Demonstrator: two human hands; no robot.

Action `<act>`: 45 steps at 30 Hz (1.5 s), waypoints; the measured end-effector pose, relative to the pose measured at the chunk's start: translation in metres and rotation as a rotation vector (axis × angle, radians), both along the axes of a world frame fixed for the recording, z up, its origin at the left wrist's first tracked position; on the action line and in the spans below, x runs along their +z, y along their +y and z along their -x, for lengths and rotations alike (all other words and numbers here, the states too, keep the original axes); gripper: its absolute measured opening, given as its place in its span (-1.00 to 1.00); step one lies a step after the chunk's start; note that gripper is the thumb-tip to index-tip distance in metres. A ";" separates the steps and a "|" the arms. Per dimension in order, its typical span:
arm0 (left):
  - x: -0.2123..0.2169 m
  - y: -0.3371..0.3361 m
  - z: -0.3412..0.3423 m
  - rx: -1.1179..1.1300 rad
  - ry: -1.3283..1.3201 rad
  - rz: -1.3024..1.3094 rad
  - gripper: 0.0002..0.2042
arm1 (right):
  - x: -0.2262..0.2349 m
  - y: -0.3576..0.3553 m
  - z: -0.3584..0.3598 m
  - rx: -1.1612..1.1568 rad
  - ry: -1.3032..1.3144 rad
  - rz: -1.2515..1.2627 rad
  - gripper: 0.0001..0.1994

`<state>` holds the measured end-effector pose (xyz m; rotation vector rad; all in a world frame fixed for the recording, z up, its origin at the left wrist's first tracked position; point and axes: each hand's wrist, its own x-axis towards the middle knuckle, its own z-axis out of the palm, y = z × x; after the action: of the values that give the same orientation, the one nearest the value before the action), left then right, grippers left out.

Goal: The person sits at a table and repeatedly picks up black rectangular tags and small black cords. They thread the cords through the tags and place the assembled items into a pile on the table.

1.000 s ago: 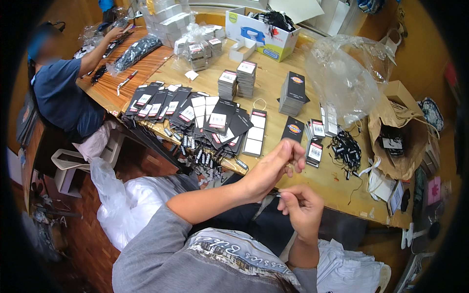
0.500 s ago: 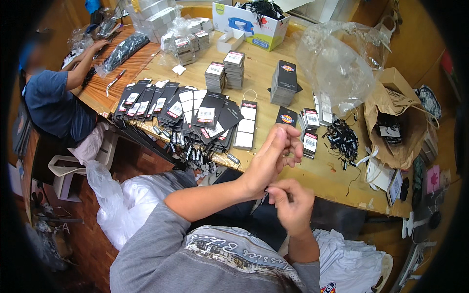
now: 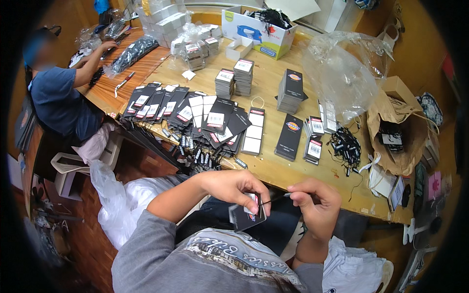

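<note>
Tag [image 3: 246, 217] half hidden under left hand [image 3: 234, 188], pinched below surface [image 3: 273, 168] edge; right hand [image 3: 315, 205] clenched, grasping thin black string [image 3: 273, 199].

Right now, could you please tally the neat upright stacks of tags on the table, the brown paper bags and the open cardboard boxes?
Upright tag stacks: 3
Brown paper bags: 1
Open cardboard boxes: 1
Total: 5

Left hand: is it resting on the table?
No, the left hand holds a black tag in front of the body, below the table edge.
</note>
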<state>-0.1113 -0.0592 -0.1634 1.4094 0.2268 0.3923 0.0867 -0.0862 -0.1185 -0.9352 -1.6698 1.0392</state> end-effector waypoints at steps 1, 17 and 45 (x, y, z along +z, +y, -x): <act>0.006 -0.004 0.006 0.112 0.081 -0.021 -0.86 | 0.004 0.000 0.003 0.032 0.006 -0.059 -0.92; 0.054 -0.006 0.081 1.536 0.568 -1.467 -0.85 | -0.010 0.021 0.118 0.120 -0.201 -0.995 -0.74; 0.019 0.083 0.028 0.759 0.995 -1.290 -0.34 | -0.032 0.133 -0.025 -0.219 -0.930 -0.393 -0.57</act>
<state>-0.1396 0.0233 -0.1443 2.7028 1.5629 0.4264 0.1113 0.0469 -0.1505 -1.3937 -2.3175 0.0620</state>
